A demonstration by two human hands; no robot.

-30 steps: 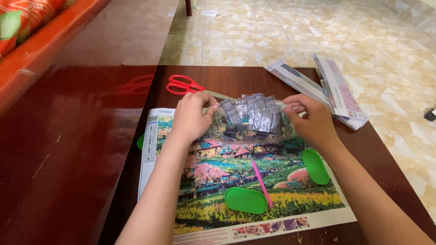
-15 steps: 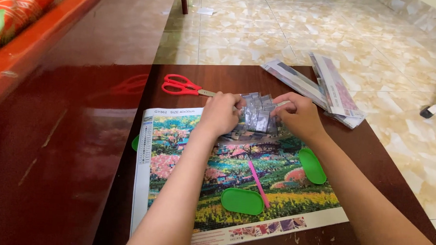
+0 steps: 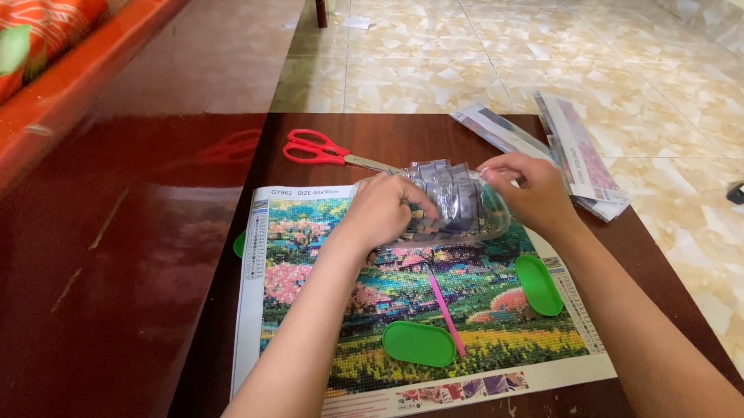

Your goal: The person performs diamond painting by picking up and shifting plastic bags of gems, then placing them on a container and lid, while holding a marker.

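A colourful landscape mosaic canvas lies flat on a dark wooden table. Over its top edge I hold a clear plastic bag stuffed with several small grey packets. My left hand grips the bag's left side. My right hand pinches its upper right end. On the canvas lie a pink pen-like stick and two green oval trays, one low in the middle, one at the right.
Red-handled scissors lie on the table beyond the canvas. Two long plastic-wrapped packs rest at the far right corner. Another green piece peeks from under the canvas's left edge. An orange cushion sits far left above a glossy dark surface.
My left hand has shifted right along the bag, from its left end to its front side. Both hands have gathered the bag tighter and turned it.
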